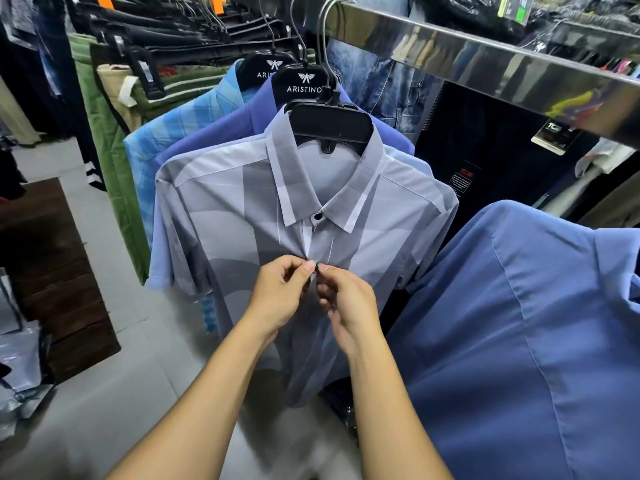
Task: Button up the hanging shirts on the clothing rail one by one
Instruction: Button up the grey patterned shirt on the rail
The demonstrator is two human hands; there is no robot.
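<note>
1. The grey patterned shirt hangs at the centre of the frame on a black hanger, hooked over the shiny rail that crosses the upper right.
2. Its collar button is fastened; the front edges below it meet at the hands.
3. The left hand pinches the shirt's front edge between thumb and curled fingers, just below the collar.
4. The right hand pinches the facing edge, fingertips touching the left hand's; a small dark button shows between them.
5. A plain blue shirt fills the lower right; a violet-blue shirt and a light blue check shirt hang behind, in the upper left.
</note>
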